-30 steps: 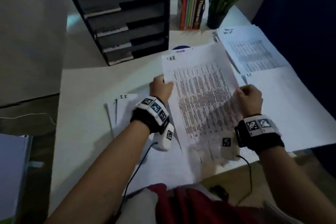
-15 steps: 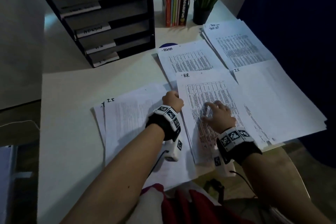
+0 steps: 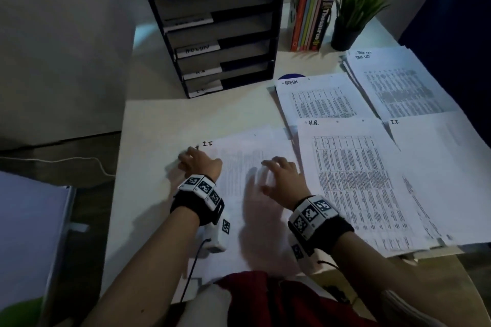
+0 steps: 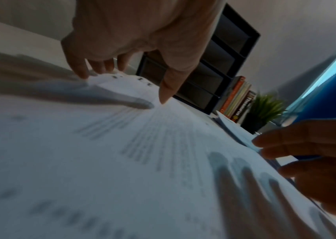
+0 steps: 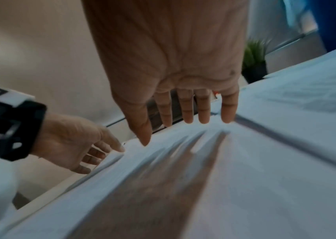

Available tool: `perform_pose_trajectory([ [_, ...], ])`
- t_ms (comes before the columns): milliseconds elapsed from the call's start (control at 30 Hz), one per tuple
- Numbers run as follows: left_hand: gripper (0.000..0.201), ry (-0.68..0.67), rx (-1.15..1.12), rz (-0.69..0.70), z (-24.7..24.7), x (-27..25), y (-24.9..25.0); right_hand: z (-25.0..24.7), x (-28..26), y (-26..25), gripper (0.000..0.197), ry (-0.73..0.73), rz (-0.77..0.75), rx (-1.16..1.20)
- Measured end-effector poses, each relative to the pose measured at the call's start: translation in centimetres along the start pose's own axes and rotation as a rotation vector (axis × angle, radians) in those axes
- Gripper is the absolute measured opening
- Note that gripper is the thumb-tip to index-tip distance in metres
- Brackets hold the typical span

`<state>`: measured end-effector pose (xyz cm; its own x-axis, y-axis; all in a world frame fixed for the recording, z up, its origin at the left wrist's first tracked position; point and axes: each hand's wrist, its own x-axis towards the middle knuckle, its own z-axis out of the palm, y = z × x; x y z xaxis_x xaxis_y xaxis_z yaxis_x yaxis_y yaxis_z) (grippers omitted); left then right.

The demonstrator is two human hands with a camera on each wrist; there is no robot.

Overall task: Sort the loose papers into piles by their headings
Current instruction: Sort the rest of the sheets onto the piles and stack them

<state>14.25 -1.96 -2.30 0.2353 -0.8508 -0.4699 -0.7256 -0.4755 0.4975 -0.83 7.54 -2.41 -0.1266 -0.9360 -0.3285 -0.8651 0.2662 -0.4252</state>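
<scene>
On the pale, matte desk thin white printed sheets lie in flat rectangular piles. The left hand touches the far left corner of the near loose stack headed I.T., fingers loosely bent, gripping nothing. The right hand hovers over the same stack, fingers straight and spread. To the right lie the H.R. pile, the ADMIN pile and another I.T. pile.

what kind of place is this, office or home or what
Probably an office or study desk: a black tray organiser with slots labelled ADMIN, H.R. and I.T., headed paper piles across the white desk, and books beside a potted plant.
</scene>
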Motion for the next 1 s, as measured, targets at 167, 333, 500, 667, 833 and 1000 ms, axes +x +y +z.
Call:
perform_pose_trajectory([
  [167, 0.063, -0.121, -0.016, 0.017, -0.9, 1.5, -1.9, 1.6, 0.0, -1.3, 0.057, -0.029, 0.052, -0.138],
  [333, 0.032, -0.236, -0.069, 0.257, -1.4, 0.3, -2.3, 2.0, 0.4, -1.4, 0.062, -0.027, 0.096, -0.104],
  [500, 0.019, -0.118, 0.007, 0.549, -4.0, -1.5, -1.6, 2.2, 0.9, -1.6, 0.071, 0.047, 0.139, 0.08],
  [667, 0.022, 0.049, -0.242, 0.67, -9.0, -1.7, 1.5, 0.2, 2.1, -1.0, 0.079, 0.395, 0.163, 0.539],
  [833, 0.028, 0.068, -0.623, 0.554, -11.0, -0.6, 5.3, -4.1, 2.9, -0.3, 0.048, 0.555, 0.122, 0.817],
  [1000, 0.037, 0.229, -0.457, 0.642, -6.7, -1.6, 8.9, -8.9, 2.4, 2.9, 0.035, 0.722, 0.021, 0.814],
])
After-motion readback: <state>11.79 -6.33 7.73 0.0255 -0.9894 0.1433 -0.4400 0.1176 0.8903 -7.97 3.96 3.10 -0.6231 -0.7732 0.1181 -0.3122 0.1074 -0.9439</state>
